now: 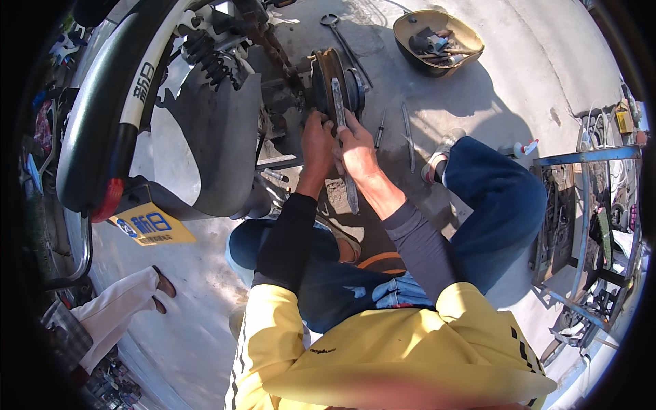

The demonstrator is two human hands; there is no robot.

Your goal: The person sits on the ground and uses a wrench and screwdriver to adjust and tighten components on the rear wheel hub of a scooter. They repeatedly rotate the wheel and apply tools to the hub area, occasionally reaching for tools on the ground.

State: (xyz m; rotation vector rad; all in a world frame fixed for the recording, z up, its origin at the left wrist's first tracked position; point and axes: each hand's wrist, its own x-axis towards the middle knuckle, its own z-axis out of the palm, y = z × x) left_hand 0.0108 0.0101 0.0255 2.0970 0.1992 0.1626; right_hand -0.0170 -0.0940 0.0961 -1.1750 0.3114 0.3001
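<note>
My right hand (357, 152) is wrapped round a long flat grey metal bar (351, 194). One end of the bar lies against a wheel (326, 75) with a brownish rim, and the other end points back toward me. Close beside it, my left hand (318, 148) is closed at the near edge of the wheel; what its fingers grip is hidden. The wheel stands at the rear of a scooter or electric bike, next to its chain-like dark part and grey mudguard (232, 137).
A screwdriver (380, 130) and another thin bar (408, 137) lie right of the wheel. Long-handled tools (345, 44) lie beyond it, and an upturned helmet (410, 31) holds small parts. At right stands a blue metal rack (581, 158); at left, another person's legs (119, 301).
</note>
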